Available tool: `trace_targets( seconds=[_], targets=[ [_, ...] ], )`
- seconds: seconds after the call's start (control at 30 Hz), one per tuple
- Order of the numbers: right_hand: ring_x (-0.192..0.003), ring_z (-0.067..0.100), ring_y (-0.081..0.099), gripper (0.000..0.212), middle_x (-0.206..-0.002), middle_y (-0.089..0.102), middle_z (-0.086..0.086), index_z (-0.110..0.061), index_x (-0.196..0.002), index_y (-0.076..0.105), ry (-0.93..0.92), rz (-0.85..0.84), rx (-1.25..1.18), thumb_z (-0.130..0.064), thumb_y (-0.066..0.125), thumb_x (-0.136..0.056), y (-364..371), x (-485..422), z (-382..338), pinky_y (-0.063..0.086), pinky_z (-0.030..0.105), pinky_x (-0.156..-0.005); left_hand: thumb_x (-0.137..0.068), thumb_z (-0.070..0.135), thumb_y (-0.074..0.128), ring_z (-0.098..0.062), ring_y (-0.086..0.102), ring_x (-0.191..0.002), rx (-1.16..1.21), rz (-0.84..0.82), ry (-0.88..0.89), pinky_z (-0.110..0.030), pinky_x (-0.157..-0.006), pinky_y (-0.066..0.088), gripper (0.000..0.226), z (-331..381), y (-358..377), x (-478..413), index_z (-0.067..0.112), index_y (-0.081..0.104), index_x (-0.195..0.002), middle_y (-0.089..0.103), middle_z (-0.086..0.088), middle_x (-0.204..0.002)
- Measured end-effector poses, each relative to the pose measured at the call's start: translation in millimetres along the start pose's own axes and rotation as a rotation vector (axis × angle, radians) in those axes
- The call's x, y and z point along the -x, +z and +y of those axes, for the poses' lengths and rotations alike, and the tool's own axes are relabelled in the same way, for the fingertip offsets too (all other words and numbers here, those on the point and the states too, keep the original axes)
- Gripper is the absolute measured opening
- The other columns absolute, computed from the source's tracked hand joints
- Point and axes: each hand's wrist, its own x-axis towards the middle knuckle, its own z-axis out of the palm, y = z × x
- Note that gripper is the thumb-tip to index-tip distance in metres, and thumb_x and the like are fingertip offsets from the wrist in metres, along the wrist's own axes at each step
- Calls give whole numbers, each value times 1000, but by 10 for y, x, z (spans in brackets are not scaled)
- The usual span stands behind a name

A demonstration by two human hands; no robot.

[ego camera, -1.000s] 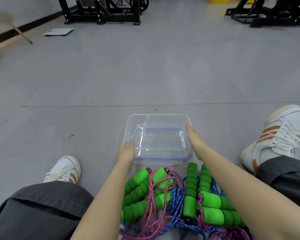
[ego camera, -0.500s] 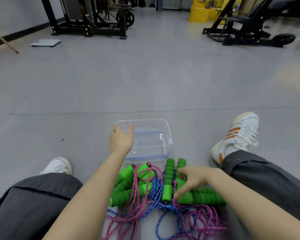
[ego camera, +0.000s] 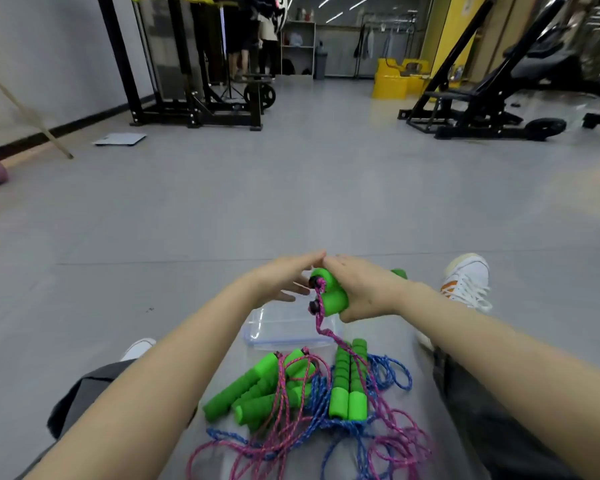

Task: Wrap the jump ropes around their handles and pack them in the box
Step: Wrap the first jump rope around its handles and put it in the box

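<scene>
Above one clear plastic box (ego camera: 278,332), your right hand (ego camera: 369,294) grips two cylindrical green foam handles (ego camera: 331,294) together, with one braided pink rope (ego camera: 321,322) trailing down. Your left hand (ego camera: 279,282) lies straight-fingered beside them, holding nothing. Two ribbed handles (ego camera: 347,386) and a tangled blue rope (ego camera: 394,375) lie on the floor nearer you.

The box (ego camera: 280,331) sits on the floor (ego camera: 291,202) between the person's legs, with loose handles (ego camera: 253,393) and tangled ropes (ego camera: 388,441) just nearer than it. Above the box, the right hand (ego camera: 364,292) holds two handles (ego camera: 331,294) side by side, and the left hand (ego camera: 284,282) is just left of them. A rope (ego camera: 321,320) hangs from the two handles into the tangle.
</scene>
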Motion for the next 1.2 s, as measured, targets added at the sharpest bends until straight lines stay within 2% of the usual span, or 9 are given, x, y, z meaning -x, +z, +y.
trace_targets(
  seconds=[0.1,0.2,0.43,0.67,0.77,0.9,1.0,1.1,1.2],
  targets=[
    [-111,20,45,81,-127,44,6,-12,-136,34,-108,119,19,-13,71,-64,-297,48,-116,31,16,-75,-76,67,57,-27,63,-94,193,-173,49,-39,-91,50,65,192,-63,237,14,62,-112,65,-9,-101],
    [-105,30,51,80,-118,53,13,-8,-133,39,-263,173,119,-10,70,-59,-449,35,-210,46,40,-90,-72,58,66,-29,61,-95,231,-269,109,-40,-89,52,59,322,-146,403,17,62,-114,65,-11,-102],
    [-112,29,37,68,-127,45,10,-25,-133,47,-583,458,495,-11,51,-67,-342,-109,-290,25,41,-107,-75,45,60,-21,69,-92,362,-296,62,-37,-84,54,36,255,-322,464,23,69,-102,71,-7,-103],
    [-102,23,40,58,-105,39,3,-31,-130,40,-450,829,533,-7,52,-79,-67,-243,-191,33,34,-91,-75,50,52,-16,71,-69,455,-191,78,-24,-57,56,45,195,-273,435,16,66,-100,73,-6,-82],
    [-107,26,40,33,-109,39,5,-16,-108,44,-433,826,311,-20,58,-79,-104,-317,-169,33,42,-99,-83,46,49,-13,69,-64,505,-191,91,-22,-55,55,39,177,-282,420,12,64,-95,72,-5,-75],
    [-131,31,25,42,-136,30,8,-21,-109,46,-210,773,240,-34,64,-73,-192,-342,-98,13,49,-114,-76,33,57,-14,68,-68,534,-184,148,-26,-63,57,32,188,-345,420,9,63,-97,71,-5,-80],
    [-142,16,7,76,-154,9,0,-36,-138,28,15,667,-288,-39,57,-68,-248,-245,-176,4,28,-117,-73,22,64,-15,67,-71,553,-78,209,-35,-75,56,30,203,-425,374,8,64,-99,70,-5,-84],
    [-134,13,36,102,-150,30,1,-33,-146,11,202,394,-1229,-37,76,-68,-338,-232,-342,24,31,-115,-82,18,64,-18,66,-72,702,74,291,-37,-79,56,20,275,-433,309,8,64,-100,68,-7,-86],
    [-101,15,64,63,-118,64,5,-17,-135,39,140,170,-1549,-17,69,-79,-327,-392,-475,52,27,-90,-85,15,64,-19,66,-71,735,167,343,-26,-63,57,25,401,-306,274,2,62,-107,66,-10,-87]
  ],
)
